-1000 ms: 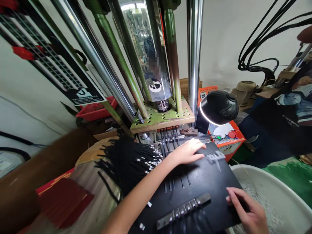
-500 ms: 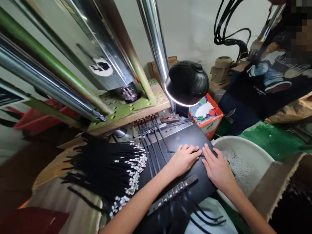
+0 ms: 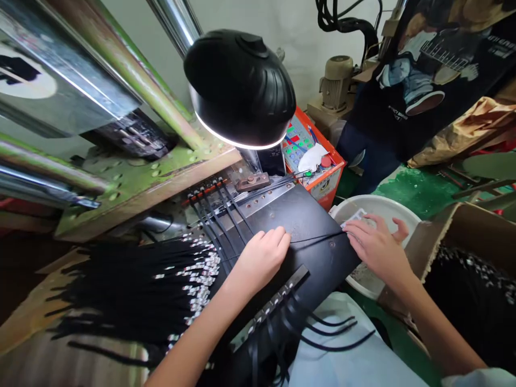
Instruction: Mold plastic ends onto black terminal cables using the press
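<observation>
A thin black cable (image 3: 314, 238) stretches between my hands, just over the black worktop (image 3: 282, 209). My left hand (image 3: 264, 251) is closed around it, knuckles up. At the worktop's right edge, the fingertips of my right hand (image 3: 377, 247) pinch the cable's end. A whitish plastic frame (image 3: 355, 217) shows beside those fingers, over the white basin (image 3: 387, 201); whether I hold it is unclear. Nearer me lies a metal bar (image 3: 296, 279) with several black cables set in it. More cables (image 3: 231, 201) run into the press at the back.
Left lies a large pile of black cables (image 3: 133, 285) with metal ends. A black lamp (image 3: 242, 86) hangs low over the worktop. Behind stands an orange control box (image 3: 336, 164). A cardboard box (image 3: 435, 252) of cables is at right; a person in a dark shirt (image 3: 403, 123) stands beyond.
My hands have drawn apart: the left closed and the right moved over the basin's edge, with the cable pulled taut between them. The view has shifted right and closer to the lamp.
</observation>
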A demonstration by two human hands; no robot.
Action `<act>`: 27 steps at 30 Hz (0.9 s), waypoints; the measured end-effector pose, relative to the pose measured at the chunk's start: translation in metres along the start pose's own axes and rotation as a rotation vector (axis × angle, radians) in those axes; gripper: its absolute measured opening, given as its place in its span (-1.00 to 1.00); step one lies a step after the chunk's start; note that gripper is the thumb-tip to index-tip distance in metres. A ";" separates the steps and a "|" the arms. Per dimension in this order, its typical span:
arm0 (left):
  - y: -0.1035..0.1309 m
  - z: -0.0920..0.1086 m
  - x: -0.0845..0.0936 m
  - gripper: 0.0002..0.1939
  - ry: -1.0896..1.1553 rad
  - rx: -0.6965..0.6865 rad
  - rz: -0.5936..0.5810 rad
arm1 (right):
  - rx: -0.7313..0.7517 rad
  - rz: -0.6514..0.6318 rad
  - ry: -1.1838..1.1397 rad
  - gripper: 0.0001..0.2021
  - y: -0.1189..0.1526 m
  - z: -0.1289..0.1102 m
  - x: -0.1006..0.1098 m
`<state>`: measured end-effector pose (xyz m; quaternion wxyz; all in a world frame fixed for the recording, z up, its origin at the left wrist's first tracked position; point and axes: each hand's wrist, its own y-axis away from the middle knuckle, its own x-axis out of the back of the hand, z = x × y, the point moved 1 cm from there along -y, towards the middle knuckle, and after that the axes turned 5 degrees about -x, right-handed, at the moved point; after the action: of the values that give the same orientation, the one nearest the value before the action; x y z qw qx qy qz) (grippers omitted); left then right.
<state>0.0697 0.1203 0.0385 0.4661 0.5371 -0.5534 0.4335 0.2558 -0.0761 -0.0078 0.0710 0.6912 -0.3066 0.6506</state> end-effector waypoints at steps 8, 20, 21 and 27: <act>0.016 0.005 0.018 -0.73 -0.049 0.093 0.033 | -0.113 -0.021 0.136 -0.72 0.000 0.060 -0.016; 0.030 0.016 0.018 -0.78 0.157 0.189 0.129 | 0.396 0.086 -0.283 -0.76 -0.044 -0.035 0.019; 0.033 0.018 0.020 -0.79 0.184 0.182 0.151 | 0.453 0.055 -0.255 -0.73 -0.052 -0.041 0.013; 0.058 0.022 0.030 -0.83 0.259 0.254 0.297 | 0.544 -0.090 -0.116 -0.79 -0.072 -0.044 -0.009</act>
<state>0.0108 0.0956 0.0646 0.3933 0.4441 -0.5027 0.6288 0.2552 0.0066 0.0122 -0.1061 0.7340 -0.0929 0.6644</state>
